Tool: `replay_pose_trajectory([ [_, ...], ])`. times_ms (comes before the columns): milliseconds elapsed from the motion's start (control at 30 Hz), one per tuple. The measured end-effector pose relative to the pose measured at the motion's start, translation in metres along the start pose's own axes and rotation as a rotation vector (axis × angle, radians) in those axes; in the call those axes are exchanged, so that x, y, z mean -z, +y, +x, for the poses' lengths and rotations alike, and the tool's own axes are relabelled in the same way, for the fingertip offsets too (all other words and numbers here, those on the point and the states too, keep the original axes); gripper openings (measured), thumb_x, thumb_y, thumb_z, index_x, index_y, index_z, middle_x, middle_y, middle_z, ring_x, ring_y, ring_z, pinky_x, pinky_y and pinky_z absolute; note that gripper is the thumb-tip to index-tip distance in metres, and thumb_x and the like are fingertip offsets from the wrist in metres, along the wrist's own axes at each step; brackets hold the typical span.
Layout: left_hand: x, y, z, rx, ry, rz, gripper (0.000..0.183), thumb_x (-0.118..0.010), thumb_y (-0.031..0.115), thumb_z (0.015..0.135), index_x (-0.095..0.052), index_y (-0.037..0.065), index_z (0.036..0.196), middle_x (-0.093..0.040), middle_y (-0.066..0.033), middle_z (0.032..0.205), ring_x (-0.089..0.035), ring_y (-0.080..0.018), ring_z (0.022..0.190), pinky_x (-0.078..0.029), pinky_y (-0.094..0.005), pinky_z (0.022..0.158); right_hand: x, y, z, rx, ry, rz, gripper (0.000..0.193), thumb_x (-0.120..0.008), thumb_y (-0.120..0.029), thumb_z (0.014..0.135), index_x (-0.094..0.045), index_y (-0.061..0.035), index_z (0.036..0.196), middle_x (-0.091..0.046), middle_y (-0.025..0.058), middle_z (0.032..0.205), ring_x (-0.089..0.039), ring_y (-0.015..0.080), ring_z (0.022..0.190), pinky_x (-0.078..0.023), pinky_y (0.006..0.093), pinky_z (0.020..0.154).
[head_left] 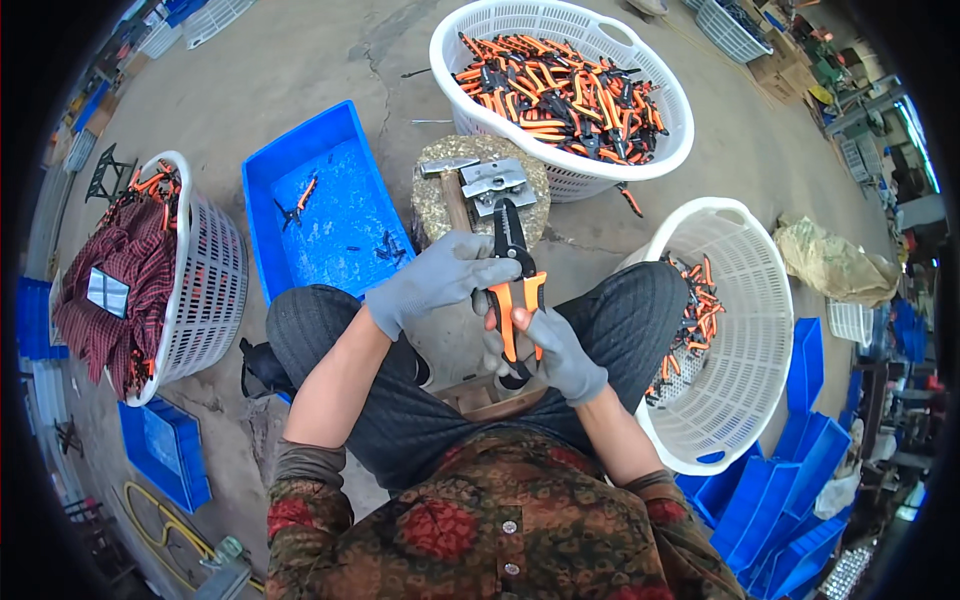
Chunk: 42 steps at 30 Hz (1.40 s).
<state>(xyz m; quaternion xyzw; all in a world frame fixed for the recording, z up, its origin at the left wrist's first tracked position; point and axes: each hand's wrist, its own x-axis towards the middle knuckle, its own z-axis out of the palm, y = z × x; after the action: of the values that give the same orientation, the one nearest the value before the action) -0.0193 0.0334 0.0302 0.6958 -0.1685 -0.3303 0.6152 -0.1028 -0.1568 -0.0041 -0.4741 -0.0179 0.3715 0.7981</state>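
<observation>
Head view: seated person, both gloved hands on one pair of orange-handled pliers, over the lap.

Right hand (553, 345) wrapped shut around the orange-handled pliers (514, 290), grip on the handles, black jaws pointing up toward the stone block (432, 205). Left hand (440, 277) curled, fingers together, pressing on the pliers near the pivot. On the block: a hammer (452, 190) and a grey metal plate (497, 182), just above the pliers' tip. Full white basket (660, 130) of like pliers beyond; second white basket (760, 330) at right knee, a few inside. Blue tray (265, 235) left, nearly bare.
</observation>
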Motion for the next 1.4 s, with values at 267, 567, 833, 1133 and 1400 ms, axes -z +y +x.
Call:
replay_pose_trajectory([
  [267,0.003,-0.003,0.003,-0.101,-0.17,-0.024,0.033,-0.059,0.023,0.087,-0.058,0.0,0.11,-0.062,-0.0026,0.09,-0.059,-0.0095,0.077,-0.047,-0.0252,0.071,-0.023,-0.016,-0.009,0.049,0.042,0.289,0.059,-0.047,-0.046,0.089,-0.045,0.0032,0.121,-0.06,0.0127,0.097,-0.058,0.0262,0.089,-0.046,0.0335,0.076],
  [567,0.006,0.007,-0.005,-0.138,-0.189,-0.255,0.045,-0.061,0.014,0.081,-0.051,-0.006,0.12,-0.062,-0.0073,0.098,-0.06,-0.0131,0.08,-0.047,-0.0258,0.075,0.002,-0.002,-0.006,0.18,-0.142,0.484,0.055,-0.045,-0.045,0.091,-0.041,-0.0002,0.122,-0.053,0.0093,0.084,-0.052,0.02,0.062,-0.043,0.0305,0.055],
  [833,0.008,-0.002,0.003,0.016,-0.1,-0.198,0.035,-0.063,0.012,0.08,-0.059,-0.007,0.11,-0.065,-0.0076,0.089,-0.06,-0.0093,0.068,-0.049,-0.0222,0.064,-0.013,-0.023,-0.007,0.056,-0.192,0.331,0.049,-0.043,-0.046,0.092,-0.044,-0.0015,0.113,-0.048,0.006,0.072,-0.05,0.0184,0.058,-0.04,0.0262,0.05],
  [1133,0.001,-0.016,0.014,0.038,0.17,-0.248,0.033,-0.059,0.019,0.086,-0.057,-0.004,0.11,-0.066,-0.009,0.087,-0.061,-0.0105,0.063,-0.049,-0.0225,0.061,0.009,-0.02,0.014,-0.081,0.091,0.112,0.039,-0.044,-0.04,0.093,-0.05,-0.0048,0.11,-0.055,0.0068,0.08,-0.055,0.018,0.064,-0.043,0.0267,0.056],
  [1400,0.028,-0.014,0.023,-0.005,0.4,-0.18,0.043,-0.051,0.032,0.091,-0.052,-0.002,0.118,-0.063,-0.0111,0.104,-0.063,-0.0161,0.086,-0.05,-0.028,0.075,0.046,-0.126,0.118,0.294,0.059,-0.04,0.047,-0.049,-0.042,0.091,-0.048,-0.006,0.122,-0.061,0.0095,0.105,-0.06,0.017,0.088,-0.049,0.0274,0.072],
])
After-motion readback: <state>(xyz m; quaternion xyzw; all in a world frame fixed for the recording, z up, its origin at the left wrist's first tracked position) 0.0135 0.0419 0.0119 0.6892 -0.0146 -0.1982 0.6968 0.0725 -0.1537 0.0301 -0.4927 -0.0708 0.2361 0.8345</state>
